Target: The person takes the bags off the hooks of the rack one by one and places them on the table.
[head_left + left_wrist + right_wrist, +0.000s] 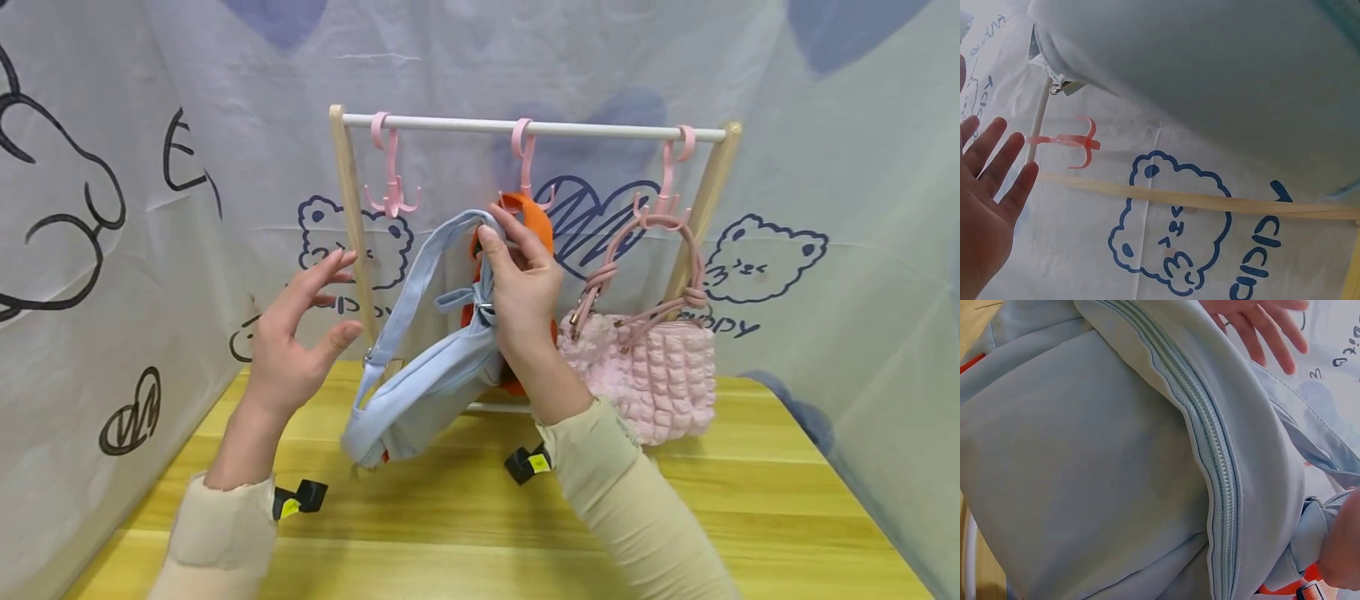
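Observation:
My right hand (527, 292) pinches the strap of a light blue shoulder bag (427, 392) between thumb and fingers, and the bag hangs tilted down to the left. Its long zipper (1210, 431) runs across the right wrist view. To the left of the bag, my left hand (294, 333) is raised with fingers spread, touching nothing. Right behind the held strap an orange bag (537, 223) hangs from the middle pink hook (527, 158), mostly hidden. The left pink hook (393, 187) carries nothing and also shows in the left wrist view.
A rack with a white rail (457, 125) and wooden posts (347, 183) stands on the yellow wooden table (420, 533). From the right pink hook (664, 179) hangs a pink quilted handbag (671, 375). A printed cloth (247, 108) covers the walls behind and beside the table.

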The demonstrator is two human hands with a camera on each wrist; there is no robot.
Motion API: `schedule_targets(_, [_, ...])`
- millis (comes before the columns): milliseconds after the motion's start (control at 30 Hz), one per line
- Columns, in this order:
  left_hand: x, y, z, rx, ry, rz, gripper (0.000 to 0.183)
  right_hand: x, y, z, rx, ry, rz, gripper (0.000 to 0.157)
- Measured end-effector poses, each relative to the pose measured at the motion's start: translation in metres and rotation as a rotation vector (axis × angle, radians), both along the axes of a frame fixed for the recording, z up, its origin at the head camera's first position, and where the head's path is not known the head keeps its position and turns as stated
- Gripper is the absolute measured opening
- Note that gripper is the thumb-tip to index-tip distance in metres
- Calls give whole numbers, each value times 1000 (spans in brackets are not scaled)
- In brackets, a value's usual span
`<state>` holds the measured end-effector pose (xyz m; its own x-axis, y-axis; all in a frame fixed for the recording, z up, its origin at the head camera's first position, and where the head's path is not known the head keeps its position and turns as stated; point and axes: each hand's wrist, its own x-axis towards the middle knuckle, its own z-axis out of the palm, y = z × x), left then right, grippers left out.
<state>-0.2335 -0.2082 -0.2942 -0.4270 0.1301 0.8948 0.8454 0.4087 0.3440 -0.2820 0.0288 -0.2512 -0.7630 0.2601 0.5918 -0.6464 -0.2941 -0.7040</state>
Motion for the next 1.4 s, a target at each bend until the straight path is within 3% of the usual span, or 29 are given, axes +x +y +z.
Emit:
schedule_targets(167, [7, -2, -17, -13, 12, 23, 84, -4, -3, 3, -52, 8, -8, 31])
schedule_targets(433, [11, -1, -38, -23, -49, 32, 84, -10, -7, 5, -132, -13, -33, 29])
schedule_targets(733, [11, -1, -52, -16, -80, 28, 88, -12, -8, 3, -217, -78, 38, 31])
schedule_targets(867, [12, -1, -55, -76, -137, 32, 86, -14, -6, 3, -257, -101, 44, 30])
schedule_targets(1000, [16, -2, -58, -145, -226, 85, 95, -15, -6, 2, -282, -116, 47, 30])
schedule_targets(1167, [18, -2, -62, -166, -295, 122, 94, -16, -7, 1, -303, -122, 60, 30])
schedule_targets(1267, [14, -3, -64, -137, -277, 93, 88, -16, -6, 1, -308, -130, 71, 32])
schedule_targets(1400, [8, -5, -67, -69, -189, 32, 76, -16, -4, 0, -308, -136, 79, 33])
